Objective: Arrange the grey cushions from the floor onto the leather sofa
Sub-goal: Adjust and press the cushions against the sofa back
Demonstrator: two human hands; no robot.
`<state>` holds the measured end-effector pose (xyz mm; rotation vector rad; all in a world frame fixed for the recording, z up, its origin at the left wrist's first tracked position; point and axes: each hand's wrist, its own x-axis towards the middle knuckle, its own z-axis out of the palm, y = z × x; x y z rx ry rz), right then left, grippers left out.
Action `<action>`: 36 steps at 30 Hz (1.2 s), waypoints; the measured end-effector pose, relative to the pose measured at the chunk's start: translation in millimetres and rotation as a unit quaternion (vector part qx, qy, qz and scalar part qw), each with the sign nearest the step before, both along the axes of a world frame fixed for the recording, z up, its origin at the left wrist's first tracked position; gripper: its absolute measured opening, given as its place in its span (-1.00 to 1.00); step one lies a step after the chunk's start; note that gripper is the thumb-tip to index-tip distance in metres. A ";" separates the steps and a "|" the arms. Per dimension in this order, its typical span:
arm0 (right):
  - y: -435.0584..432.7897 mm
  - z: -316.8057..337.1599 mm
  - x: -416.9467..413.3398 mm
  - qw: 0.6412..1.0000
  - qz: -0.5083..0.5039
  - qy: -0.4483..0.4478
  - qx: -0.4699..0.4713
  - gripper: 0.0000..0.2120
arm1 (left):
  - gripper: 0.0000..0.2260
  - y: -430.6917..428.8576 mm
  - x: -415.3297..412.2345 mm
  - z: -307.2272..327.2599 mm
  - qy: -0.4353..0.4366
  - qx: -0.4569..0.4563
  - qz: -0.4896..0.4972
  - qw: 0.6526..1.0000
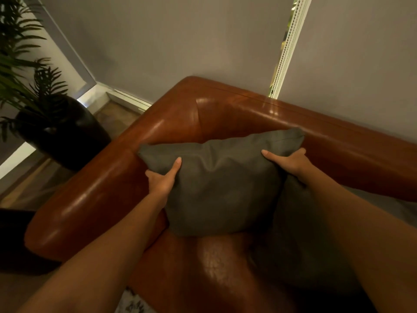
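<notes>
Square grey fabric cushion (222, 186) sits centre frame, upright on the seat in the corner of the glossy brown leather sofa (228, 109), its top edge near the backrest. Left hand (165, 178) grips the cushion's left edge, thumb across the front face, fingers hidden behind. Right hand (291, 164) grips the right edge near the top corner, thumb on the front. Second grey cushion (292, 227) lies just right of the first on the seat, partly under the right forearm. Upper left of frame: green palm plant (20, 55) in dark rounded pot (65, 136) on the floor beside the sofa arm. Grey roller blinds (180, 41) behind, with a bead chain (287, 50) at upper right.
</notes>
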<state>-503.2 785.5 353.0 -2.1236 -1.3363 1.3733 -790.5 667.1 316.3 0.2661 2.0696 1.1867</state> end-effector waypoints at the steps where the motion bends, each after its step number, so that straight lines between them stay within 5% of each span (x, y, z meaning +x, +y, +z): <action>1: 1.2 -1.5 -1.2 1.000 0.002 -0.008 -0.003 0.17 | -0.05 0.0 -0.2 -3.0 0.008 0.005 -0.001 1.000; 4: 6.9 -0.7 -8.3 1.000 -0.005 -0.004 -0.012 0.20 | 0.05 4.6 -0.4 -4.2 0.029 0.007 0.005 1.000; 6: 5.4 -0.7 -13.4 0.999 -0.001 -0.042 0.017 0.25 | 0.04 5.8 5.8 -1.2 0.149 -0.040 -0.019 0.988; 10: -11.1 1.4 -38.2 0.948 0.070 -0.200 0.236 0.07 | -0.23 6.9 29.6 2.7 0.488 -0.007 -0.163 0.858; 14: -30.1 -13.0 -72.7 0.852 0.189 -0.253 0.417 -0.17 | -0.29 14.6 52.4 -3.5 0.602 0.048 -0.342 0.720; 17: -33.3 -37.4 -88.1 0.821 0.290 -0.266 0.414 -0.24 | -0.33 25.5 51.2 -18.3 0.627 0.031 -0.390 0.674; 23: -21.1 -74.2 -97.0 0.813 0.389 -0.351 0.254 -0.29 | -0.17 38.3 38.2 -56.0 0.569 -0.098 -0.464 0.672; 27: -14.6 -69.9 -97.7 0.820 0.358 -0.324 0.309 -0.30 | -0.18 43.8 34.5 -50.3 0.574 -0.072 -0.446 0.683; 31: -43.2 -69.4 -96.3 0.864 0.079 -0.143 0.476 -0.35 | -0.32 31.4 35.6 -43.6 0.633 -0.008 -0.346 0.693; 36: -69.5 -88.2 -89.7 0.926 -0.232 0.050 0.294 -0.28 | -0.30 -0.5 43.6 -59.1 0.538 -0.062 -0.121 0.832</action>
